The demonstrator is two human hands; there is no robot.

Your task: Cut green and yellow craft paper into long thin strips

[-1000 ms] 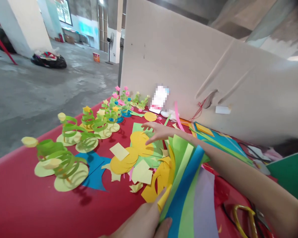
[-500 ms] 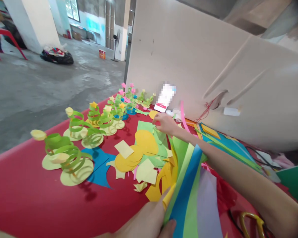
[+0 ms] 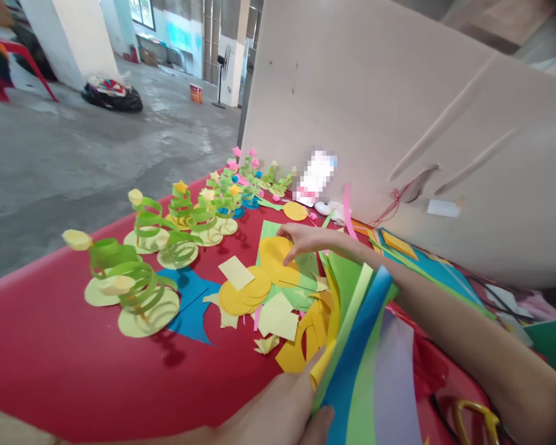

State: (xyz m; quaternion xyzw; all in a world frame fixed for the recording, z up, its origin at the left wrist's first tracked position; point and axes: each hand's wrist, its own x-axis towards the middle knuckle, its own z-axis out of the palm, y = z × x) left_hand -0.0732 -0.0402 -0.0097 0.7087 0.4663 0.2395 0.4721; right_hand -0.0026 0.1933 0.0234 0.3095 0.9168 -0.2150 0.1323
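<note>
Fingers (image 3: pixel 291 242) on yellow circle (image 3: pixel 278 254)

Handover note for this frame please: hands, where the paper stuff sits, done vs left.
Left hand: pinching the fanned stack of coloured sheets at its near end.
Right hand: stretched forward, fingertips on a yellow paper circle; grip unclear.
More yellow circles and offcuts lie mid-table.
Done: green spiral paper trees stand in a row on the red table.
Left: loose circles carry no spirals.
Scissors near right.
</note>
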